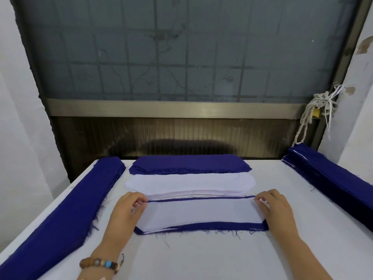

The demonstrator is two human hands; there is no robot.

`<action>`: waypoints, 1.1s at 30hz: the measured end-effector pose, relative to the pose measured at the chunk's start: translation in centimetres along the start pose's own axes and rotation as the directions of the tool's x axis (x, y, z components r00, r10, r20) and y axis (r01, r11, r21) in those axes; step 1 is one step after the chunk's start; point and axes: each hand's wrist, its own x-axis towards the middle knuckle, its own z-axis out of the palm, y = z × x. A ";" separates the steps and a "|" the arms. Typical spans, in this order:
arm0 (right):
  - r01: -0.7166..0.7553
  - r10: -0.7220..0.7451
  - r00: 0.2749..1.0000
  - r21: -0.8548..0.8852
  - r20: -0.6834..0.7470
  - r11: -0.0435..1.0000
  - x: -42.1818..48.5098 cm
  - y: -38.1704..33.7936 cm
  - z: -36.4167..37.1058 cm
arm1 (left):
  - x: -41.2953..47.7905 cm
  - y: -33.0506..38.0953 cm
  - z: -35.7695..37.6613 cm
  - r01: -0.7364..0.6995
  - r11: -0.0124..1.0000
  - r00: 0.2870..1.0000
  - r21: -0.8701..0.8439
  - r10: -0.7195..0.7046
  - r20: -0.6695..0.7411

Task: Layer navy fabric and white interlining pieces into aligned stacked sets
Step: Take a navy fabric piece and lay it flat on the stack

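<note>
On the bench point(201, 259), a white interlining piece point(201, 213) is laid over a navy fabric piece point(201, 226), and its far corners are pinched in the grip of the left hand point(129, 211) and the right hand point(276, 209). Alignment appears to be in hand. More navy is shown along the near edge, so a slight nearward shift seems called for before the next piece is taken from the white stack point(189, 183) behind.

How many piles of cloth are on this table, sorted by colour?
Navy: 3 (left stack, back stack, right stack)
White: 1 (white interlining stack)
White on navy: 1 (layered set, its far corners pinched by the left hand and right hand)
Total: 5
</note>
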 end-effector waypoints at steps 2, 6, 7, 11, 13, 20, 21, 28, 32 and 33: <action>-0.001 -0.005 0.996 0.077 0.087 0.997 -0.1 -0.1 0.0 | -0.2 -0.2 0.2 0.014 1.000 0.996 0.001 -0.014 0.086; -0.005 -0.002 0.990 0.050 0.139 0.999 0.0 -0.3 -0.2 | 0.0 -0.5 0.1 0.027 0.999 0.996 0.026 -0.029 0.082; 0.001 -0.003 0.989 0.019 0.150 1.000 0.1 -0.4 -0.3 | 0.1 -0.4 0.1 0.034 0.999 0.996 0.028 -0.036 0.077; 0.037 -0.016 0.981 -0.108 0.195 0.993 0.5 -0.9 -0.7 | 0.5 -0.2 -0.1 0.082 0.993 0.992 0.081 -0.089 0.090; 0.035 0.017 0.968 -0.205 0.250 0.978 0.9 -1.3 -0.8 | 1.0 0.0 -0.3 0.094 0.988 0.988 0.124 -0.109 0.113; 0.045 0.166 0.879 -0.426 0.447 0.904 3.9 -3.0 -1.0 | 3.8 1.7 -1.1 0.077 0.909 0.927 0.411 -0.216 0.305; 0.059 0.193 0.859 -0.466 0.474 0.883 4.5 -3.5 -1.0 | 4.3 2.1 -1.2 0.042 0.885 0.912 0.463 -0.223 0.343; 0.045 0.194 0.882 -0.488 0.429 0.872 8.6 -6.6 0.3 | 8.3 3.8 -0.1 -0.036 0.902 0.929 0.430 -0.129 0.347; 0.144 -0.058 0.952 -0.273 0.300 0.951 10.1 -8.3 3.8 | 11.3 4.3 2.9 -0.053 0.926 0.992 0.374 0.008 0.123; 0.178 -0.113 0.955 -0.222 0.275 0.959 10.4 -8.6 4.9 | 12.0 4.3 3.8 -0.068 0.926 0.994 0.371 0.031 0.104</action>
